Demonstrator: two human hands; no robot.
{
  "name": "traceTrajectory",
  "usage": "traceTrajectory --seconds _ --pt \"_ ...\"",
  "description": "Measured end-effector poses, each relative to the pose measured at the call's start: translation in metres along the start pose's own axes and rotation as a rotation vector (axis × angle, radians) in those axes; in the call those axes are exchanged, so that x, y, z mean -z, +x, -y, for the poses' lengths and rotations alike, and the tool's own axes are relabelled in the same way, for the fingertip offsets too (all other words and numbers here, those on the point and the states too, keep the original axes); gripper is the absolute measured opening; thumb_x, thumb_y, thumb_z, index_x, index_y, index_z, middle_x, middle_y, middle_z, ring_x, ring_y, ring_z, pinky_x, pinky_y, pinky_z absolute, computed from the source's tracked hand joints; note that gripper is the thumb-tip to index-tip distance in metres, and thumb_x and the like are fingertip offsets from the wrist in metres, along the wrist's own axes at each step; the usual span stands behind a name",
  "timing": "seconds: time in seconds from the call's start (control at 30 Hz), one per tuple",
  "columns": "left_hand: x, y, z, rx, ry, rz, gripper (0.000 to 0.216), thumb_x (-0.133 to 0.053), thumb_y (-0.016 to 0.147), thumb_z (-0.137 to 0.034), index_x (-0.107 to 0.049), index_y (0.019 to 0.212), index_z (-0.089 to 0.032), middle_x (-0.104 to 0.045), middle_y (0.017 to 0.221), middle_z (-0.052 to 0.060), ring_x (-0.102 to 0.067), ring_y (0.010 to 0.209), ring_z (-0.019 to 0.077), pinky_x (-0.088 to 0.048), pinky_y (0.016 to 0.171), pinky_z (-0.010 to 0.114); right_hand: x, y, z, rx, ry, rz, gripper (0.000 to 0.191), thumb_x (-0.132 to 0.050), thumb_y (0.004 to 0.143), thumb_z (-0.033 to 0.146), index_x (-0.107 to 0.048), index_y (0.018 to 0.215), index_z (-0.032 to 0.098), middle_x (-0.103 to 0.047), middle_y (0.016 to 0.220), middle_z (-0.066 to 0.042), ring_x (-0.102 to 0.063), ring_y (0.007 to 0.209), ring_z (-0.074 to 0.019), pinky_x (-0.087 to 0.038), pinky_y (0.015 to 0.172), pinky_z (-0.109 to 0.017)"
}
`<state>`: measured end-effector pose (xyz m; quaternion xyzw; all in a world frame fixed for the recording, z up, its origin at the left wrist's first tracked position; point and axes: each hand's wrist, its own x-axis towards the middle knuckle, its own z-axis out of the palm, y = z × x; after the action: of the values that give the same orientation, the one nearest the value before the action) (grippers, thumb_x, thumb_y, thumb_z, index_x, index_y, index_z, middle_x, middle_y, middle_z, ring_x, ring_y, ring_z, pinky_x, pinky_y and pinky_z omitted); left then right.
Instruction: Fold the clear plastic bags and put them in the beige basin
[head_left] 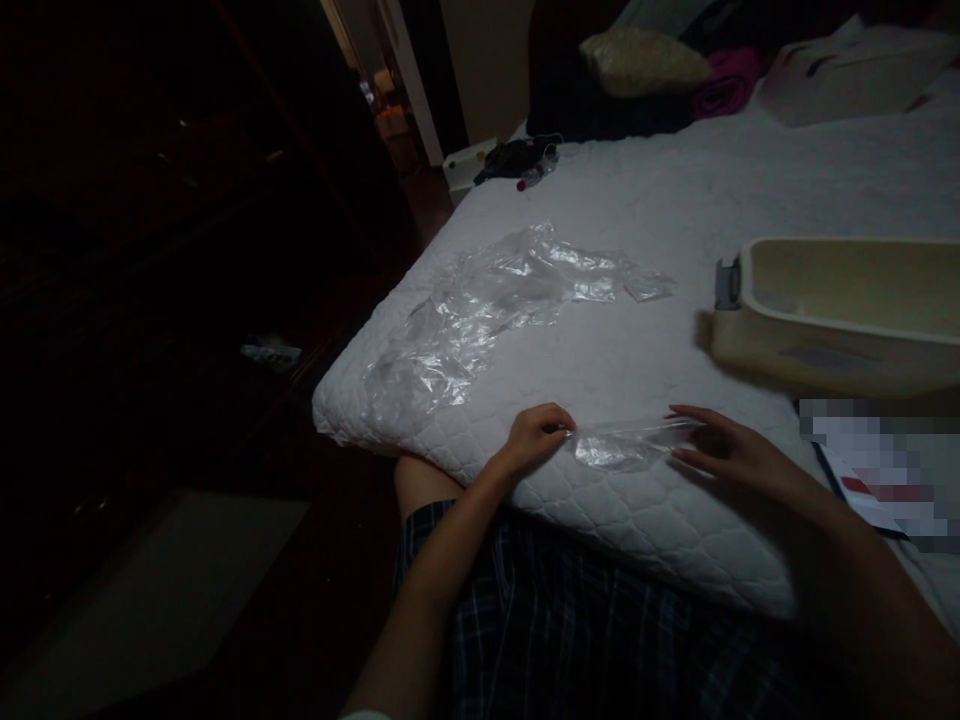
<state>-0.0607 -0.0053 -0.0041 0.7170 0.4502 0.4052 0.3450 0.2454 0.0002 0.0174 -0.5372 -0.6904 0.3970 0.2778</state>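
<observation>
Near the front edge of the bed, my left hand (541,436) pinches the left end of a small clear plastic bag (619,446). My right hand (724,445) is at the bag's other end, thumb and forefinger spread apart around it. Whether its other fingers grip the plastic is hidden. The bag lies stretched flat between both hands, just over the white quilted cover. Beyond my left hand, a loose spread of crumpled clear plastic bags (487,300) covers the left part of the bed.
A cream plastic bin (840,350) with a grey latch stands at right, beside partly blurred printed papers (862,490). A purple-capped bottle (534,176), a pale pillow (645,62) and a pale box-shaped bag (855,75) are farther back. The bed (600,365) drops to a dark floor at left.
</observation>
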Motion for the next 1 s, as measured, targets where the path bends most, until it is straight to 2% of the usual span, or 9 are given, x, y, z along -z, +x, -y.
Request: traceTrajectory --seconds 0.13,0.23,0.33,0.43,0.57,0.73,0.87,1.0 --pt "-0.002 -0.002 0.004 -0.089 0.037 -0.03 0.017 -0.055 0.073 -0.008 -0.068 0.078 -0.017 -0.067 0.083 0.003 -0.061 0.078 0.0132 -0.047 0.073 0.025 0.015 -0.004 0.011 0.12 -0.196 -0.096 0.068 -0.074 0.058 0.055 -0.059 0.118 0.026 -0.064 0.112 -0.01 -0.063 0.093 -0.0321 -0.053 0.081 -0.049" --pt "-0.003 -0.003 0.006 -0.176 0.114 -0.04 0.017 -0.054 0.075 -0.008 -0.067 0.08 -0.017 -0.067 0.084 0.004 -0.061 0.08 0.0136 -0.048 0.076 0.026 0.013 -0.01 0.035 0.265 -0.37 -0.145 0.067 -0.064 0.069 0.059 -0.053 0.126 0.026 -0.056 0.128 -0.011 -0.054 0.114 -0.0337 -0.044 0.097 -0.052" --pt "-0.004 -0.004 0.006 -0.251 0.213 -0.033 0.015 -0.053 0.079 -0.011 -0.066 0.082 -0.017 -0.067 0.086 0.004 -0.062 0.082 0.0141 -0.049 0.076 0.027 -0.009 -0.015 0.059 0.416 -0.526 -0.151 0.065 -0.052 0.08 0.059 -0.046 0.133 0.021 -0.049 0.136 -0.014 -0.048 0.123 -0.0305 -0.04 0.102 -0.05" --pt "-0.004 -0.006 0.005 -0.329 0.342 -0.027 0.014 -0.051 0.084 -0.016 -0.065 0.084 -0.017 -0.067 0.086 0.005 -0.062 0.082 0.0142 -0.05 0.075 0.027 -0.042 -0.016 0.07 0.524 -0.671 -0.157 0.062 -0.043 0.087 0.054 -0.041 0.136 0.014 -0.047 0.138 -0.018 -0.042 0.128 -0.0306 -0.034 0.105 -0.051" --pt "-0.004 -0.011 0.001 -0.445 0.605 0.0 0.018 -0.046 0.09 -0.02 -0.063 0.086 -0.017 -0.067 0.087 0.005 -0.061 0.079 0.0137 -0.049 0.069 0.025 -0.079 -0.021 0.061 0.606 -0.845 -0.145 0.064 -0.039 0.09 0.049 -0.033 0.141 0.01 -0.038 0.143 -0.022 -0.033 0.134 -0.032 -0.026 0.108 -0.053" --pt "-0.006 -0.015 -0.002 -0.58 0.818 0.047 0.022 -0.041 0.092 -0.02 -0.062 0.086 -0.017 -0.067 0.087 0.005 -0.06 0.074 0.0122 -0.047 0.065 0.024 -0.095 -0.037 0.04 0.59 -0.892 -0.065 0.073 -0.042 0.087 0.054 -0.019 0.148 0.02 -0.027 0.15 -0.017 -0.025 0.137 -0.0315 -0.023 0.109 -0.053" --pt "-0.005 -0.014 -0.002 -0.596 0.836 0.1 0.023 -0.039 0.092 -0.019 -0.062 0.088 -0.017 -0.067 0.086 0.005 -0.06 0.074 0.0124 -0.048 0.064 0.025 -0.1 -0.045 0.032 0.548 -0.882 -0.039 0.08 -0.043 0.085 0.058 -0.014 0.149 0.02 -0.021 0.152 -0.016 -0.02 0.139 -0.0318 -0.024 0.109 -0.052" --pt "0.004 -0.016 -0.009 -0.529 0.716 0.157 0.019 -0.043 0.088 -0.021 -0.062 0.09 -0.016 -0.067 0.093 0.007 -0.061 0.083 0.0152 -0.051 0.071 0.029 -0.105 -0.046 0.028 0.55 -0.877 -0.042 0.079 -0.043 0.085 0.058 -0.016 0.149 0.02 -0.022 0.152 -0.016 -0.02 0.139 -0.0329 -0.023 0.109 -0.053"
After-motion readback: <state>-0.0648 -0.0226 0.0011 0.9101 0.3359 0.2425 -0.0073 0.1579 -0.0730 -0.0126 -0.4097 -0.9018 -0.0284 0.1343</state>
